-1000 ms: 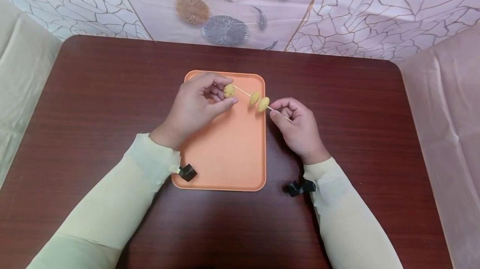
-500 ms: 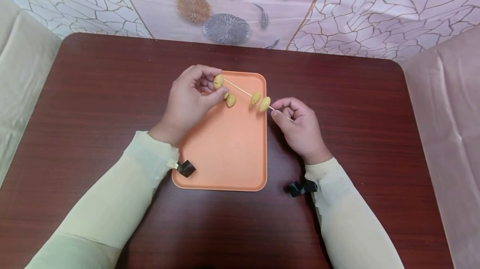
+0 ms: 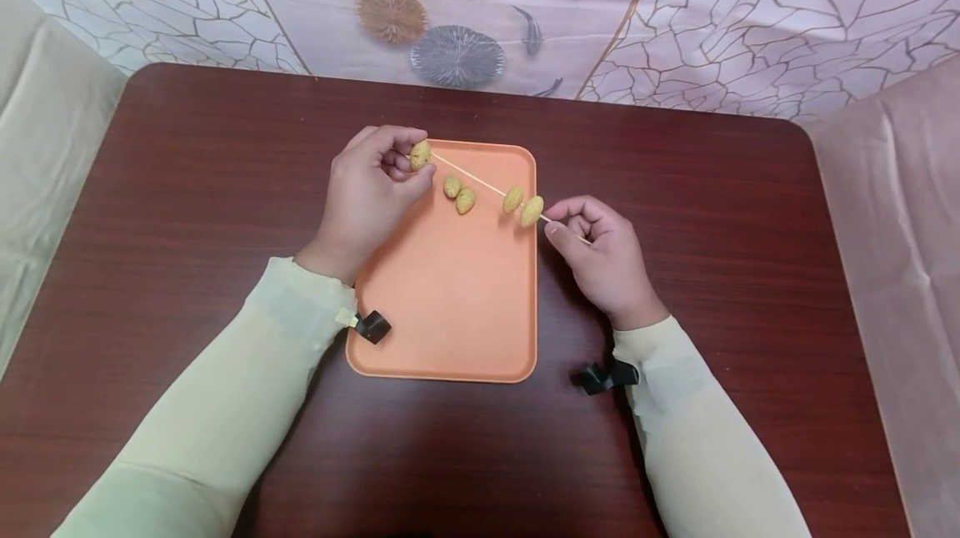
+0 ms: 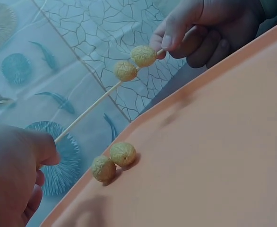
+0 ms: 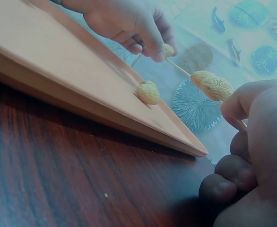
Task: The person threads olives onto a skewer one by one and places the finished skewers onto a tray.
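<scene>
Head view, and two hands are sharing one thin wooden skewer (image 3: 468, 175) above the upper part of an orange tray (image 3: 442, 304). It's running on a slant, from the upper middle of the frame down to the right. At its upper end the left hand (image 3: 367, 196) is pinching a wrinkled yellow ball (image 3: 420, 155) between thumb and fingers, right where the stick is meeting it; whether the stick is passing clean through, I can't tell.

Over to the right of centre, the right hand (image 3: 600, 254) is gripping the lower end, thumb and forefinger clamped on the bare stick. Just beside those fingers, the upper skewered ball (image 3: 513, 200) and the lower skewered ball (image 3: 532, 211) are sitting threaded close together, with a long bare stretch of stick running between them and the left hand.

Below the skewer, two loose balls (image 3: 466, 201) are lying side by side near the tray's far end. Left wrist view is showing that pair left of centre, resting on the orange surface and casting shadows.

The tray is lying on a dark reddish-brown table (image 3: 720, 229). Pale sleeves (image 3: 217, 404) are covering both forearms, and a black fitting (image 3: 372, 327) is sticking out at the left cuff. Along the top of the frame, a patterned backdrop (image 3: 555, 29) is showing fish and round fringed shapes.
</scene>
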`<state>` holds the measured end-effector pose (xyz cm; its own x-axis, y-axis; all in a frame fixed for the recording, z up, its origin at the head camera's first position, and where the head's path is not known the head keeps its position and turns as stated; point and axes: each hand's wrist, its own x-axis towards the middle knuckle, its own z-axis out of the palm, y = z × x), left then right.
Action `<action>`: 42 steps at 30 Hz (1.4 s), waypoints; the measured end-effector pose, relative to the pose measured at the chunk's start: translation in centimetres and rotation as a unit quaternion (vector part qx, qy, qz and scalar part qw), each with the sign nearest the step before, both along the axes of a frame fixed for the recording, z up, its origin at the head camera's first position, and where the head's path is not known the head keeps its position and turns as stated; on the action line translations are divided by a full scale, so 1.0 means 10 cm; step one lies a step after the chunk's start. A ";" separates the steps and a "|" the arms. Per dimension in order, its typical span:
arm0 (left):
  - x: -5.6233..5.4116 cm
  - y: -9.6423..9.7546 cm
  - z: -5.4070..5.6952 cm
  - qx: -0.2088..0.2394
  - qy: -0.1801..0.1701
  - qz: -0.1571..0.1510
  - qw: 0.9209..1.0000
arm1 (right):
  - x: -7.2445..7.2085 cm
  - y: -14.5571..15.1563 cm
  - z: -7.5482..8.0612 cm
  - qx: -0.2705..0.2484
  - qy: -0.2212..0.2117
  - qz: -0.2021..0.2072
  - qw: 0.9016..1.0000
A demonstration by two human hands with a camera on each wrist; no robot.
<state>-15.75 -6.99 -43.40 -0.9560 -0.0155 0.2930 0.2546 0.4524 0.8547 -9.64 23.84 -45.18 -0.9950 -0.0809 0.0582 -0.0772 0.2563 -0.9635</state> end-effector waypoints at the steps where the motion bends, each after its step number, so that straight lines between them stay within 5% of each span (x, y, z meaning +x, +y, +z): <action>1: -0.01 0.00 -0.01 -0.003 0.001 0.002 1.000 | 0.00 0.00 0.00 -0.001 0.000 0.001 1.000; 20: -0.08 -0.05 -0.04 -0.023 -0.038 0.049 0.998 | 0.01 0.00 0.01 -0.011 -0.002 -0.002 1.000; 42: -0.07 -0.07 -0.05 -0.002 -0.023 0.025 0.999 | 0.00 -0.02 0.00 -0.008 0.002 0.005 1.000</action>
<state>-16.46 -7.69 -43.91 -0.9665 -0.0629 0.2490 0.1919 0.4676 0.8629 -9.68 23.61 -45.22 -0.9939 -0.0903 0.0635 -0.0836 0.2403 -0.9671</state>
